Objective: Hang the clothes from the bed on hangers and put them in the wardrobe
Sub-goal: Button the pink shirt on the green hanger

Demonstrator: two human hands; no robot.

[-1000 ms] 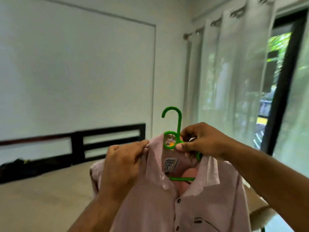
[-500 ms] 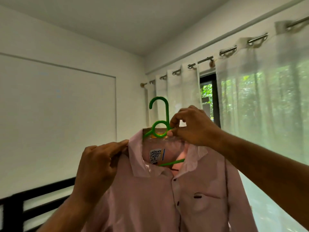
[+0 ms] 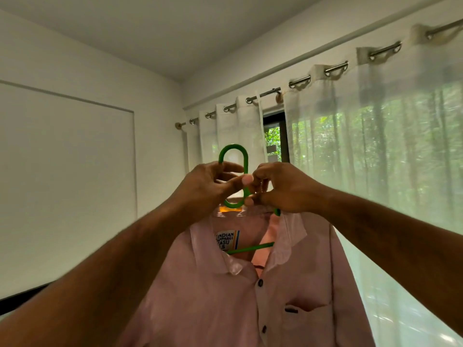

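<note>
Pink shirt (image 3: 213, 296) is held up in the air on the green hanger (image 3: 233, 147), in front of the sheer white curtain (image 3: 375, 151); it is not in a wardrobe.

Hanger: the hook is seen upright above both hands; a thin green bar is visible inside the open collar, just right of the neck label (image 3: 226, 240).

Left hand (image 3: 208, 189): fingers are curled about the lower part of the hook, with the thumb laid across toward the other hand. It is clamped on the hanger.

Right hand (image 3: 285, 191): fingers are bunched and pinched on the hanger at its neck, just above the right collar flap. Whether collar fabric is also caught in the pinch cannot be told.

The two hands are touching at the fingertips.

Shirt front is turned toward the camera; a chest pocket (image 3: 308, 306) and dark buttons (image 3: 260, 283) are noted.

Curtain is hung by rings on a metal rod (image 3: 269, 92); green foliage is seen through a gap at the window (image 3: 274, 139)
</note>
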